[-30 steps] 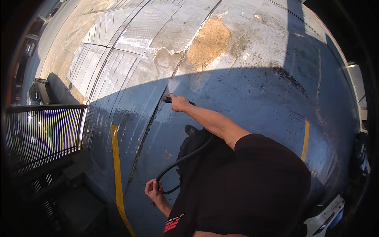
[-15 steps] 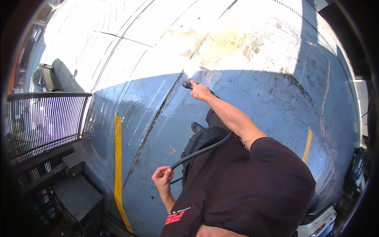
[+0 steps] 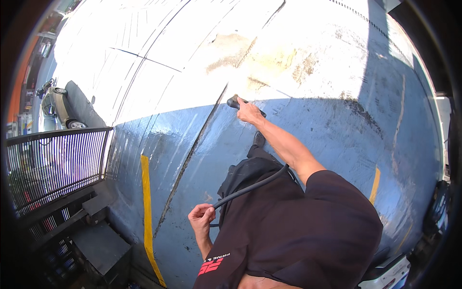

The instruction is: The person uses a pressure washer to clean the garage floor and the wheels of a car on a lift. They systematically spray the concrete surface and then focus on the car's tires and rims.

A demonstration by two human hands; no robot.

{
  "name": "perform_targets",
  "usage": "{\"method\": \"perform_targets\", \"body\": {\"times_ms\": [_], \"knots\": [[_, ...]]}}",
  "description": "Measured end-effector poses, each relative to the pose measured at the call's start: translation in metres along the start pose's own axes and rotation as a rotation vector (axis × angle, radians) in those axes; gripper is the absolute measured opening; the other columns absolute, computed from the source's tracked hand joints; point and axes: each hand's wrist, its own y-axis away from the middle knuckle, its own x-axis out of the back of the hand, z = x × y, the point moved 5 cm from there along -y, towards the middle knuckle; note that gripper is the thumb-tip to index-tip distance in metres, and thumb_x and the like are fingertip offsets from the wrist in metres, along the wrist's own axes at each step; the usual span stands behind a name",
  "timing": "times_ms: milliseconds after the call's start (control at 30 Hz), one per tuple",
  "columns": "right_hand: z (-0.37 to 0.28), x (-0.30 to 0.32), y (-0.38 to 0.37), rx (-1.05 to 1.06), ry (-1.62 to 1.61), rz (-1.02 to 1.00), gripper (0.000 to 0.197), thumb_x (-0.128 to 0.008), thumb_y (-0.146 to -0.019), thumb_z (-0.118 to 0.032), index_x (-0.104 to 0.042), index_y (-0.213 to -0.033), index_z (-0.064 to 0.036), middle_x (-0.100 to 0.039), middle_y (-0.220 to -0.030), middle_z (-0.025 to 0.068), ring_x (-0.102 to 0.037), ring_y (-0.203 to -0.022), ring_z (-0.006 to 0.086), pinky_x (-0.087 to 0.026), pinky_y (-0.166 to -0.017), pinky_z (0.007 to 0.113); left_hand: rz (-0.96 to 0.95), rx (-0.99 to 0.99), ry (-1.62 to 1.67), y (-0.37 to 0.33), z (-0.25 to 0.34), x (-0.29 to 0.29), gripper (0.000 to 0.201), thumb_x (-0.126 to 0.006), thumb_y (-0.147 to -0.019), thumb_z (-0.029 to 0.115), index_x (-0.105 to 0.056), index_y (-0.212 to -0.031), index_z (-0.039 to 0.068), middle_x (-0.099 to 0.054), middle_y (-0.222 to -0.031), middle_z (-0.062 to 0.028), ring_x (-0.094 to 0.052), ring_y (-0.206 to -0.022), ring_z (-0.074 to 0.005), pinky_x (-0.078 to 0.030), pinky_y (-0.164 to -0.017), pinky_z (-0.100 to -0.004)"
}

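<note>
My right hand (image 3: 249,111) reaches far ahead over the floor, its fingers wrapped round a dark hand-held nozzle (image 3: 234,101) with a rounded head. Water coming out of it cannot be made out against the glare. Lower down on the left, my left hand (image 3: 201,217) pinches a black hose (image 3: 251,187) between thumb and fingers. From there the hose curves across my dark trousers and passes under my right arm. Whether it joins the nozzle is hidden by the arm.
The blue-painted floor (image 3: 317,144) is shaded near me, glaringly sunlit beyond. Yellow lines (image 3: 146,202) mark both sides. A slatted metal railing (image 3: 57,168) and a dark metal box (image 3: 101,245) stand at left. A parked car (image 3: 60,108) is beyond the railing; a dark floor groove runs ahead.
The view has shifted forward, so the shadow edge sits lower and more of the car shows. One foot has stepped ahead. Both hands keep their holds; a bright glint by the nozzle is gone.
</note>
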Motion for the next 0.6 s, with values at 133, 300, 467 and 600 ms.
{"method": "perform_targets", "body": {"times_ms": [133, 300, 467, 600], "knots": [[0.031, 0.032, -0.029, 0.011, -0.01, 0.05, 0.076, -0.059, -0.088, -0.023, -0.029, -0.156, -0.0082, -0.07, -0.107, 0.0315, -0.067, -0.103, 0.0479, -0.052, -0.094, 0.055, -0.013, 0.015, -0.007, -0.016, 0.011, -0.043, 0.015, -0.08, -0.085, 0.001, -0.071, -0.097, -0.004, -0.069, -0.072, -0.0057, -0.06, -0.057, -0.008, -0.04, -0.048, -0.018], [0.053, 0.08, -0.047, -0.023, -0.04, 0.046, 0.078, -0.059, -0.088, -0.024, -0.027, -0.157, -0.0071, -0.07, -0.107, 0.0312, -0.067, -0.104, 0.0476, -0.052, -0.095, 0.055, -0.033, 0.019, -0.042, -0.03, 0.022, -0.086, 0.017, -0.081, -0.084, 0.001, -0.072, -0.097, -0.003, -0.071, -0.074, -0.0051, -0.062, -0.059, -0.0077, -0.044, -0.051, -0.0188], [0.062, 0.12, -0.051, -0.096, -0.08, 0.047, 0.077, -0.058, -0.086, -0.02, -0.031, -0.158, -0.0112, -0.07, -0.111, 0.0297, -0.067, -0.11, 0.0432, -0.051, -0.099, 0.05, -0.039, 0.085, -0.069, -0.036, 0.035, -0.118, 0.018, -0.082, -0.083, 0.002, -0.073, -0.097, -0.002, -0.072, -0.075, -0.0045, -0.063, -0.062, -0.0077, -0.049, -0.055, -0.0209], [0.074, 0.149, -0.07, -0.144, -0.084, 0.063, 0.076, -0.054, -0.088, -0.022, -0.028, -0.159, -0.0148, -0.066, -0.121, 0.0306, -0.065, -0.116, 0.0438, -0.049, -0.102, 0.05, -0.101, 0.025, -0.137, -0.041, 0.052, -0.139, 0.018, -0.082, -0.083, 0.002, -0.073, -0.099, -0.002, -0.074, -0.08, -0.0056, -0.066, -0.067, -0.0084, -0.051, -0.062, -0.0215]]}}
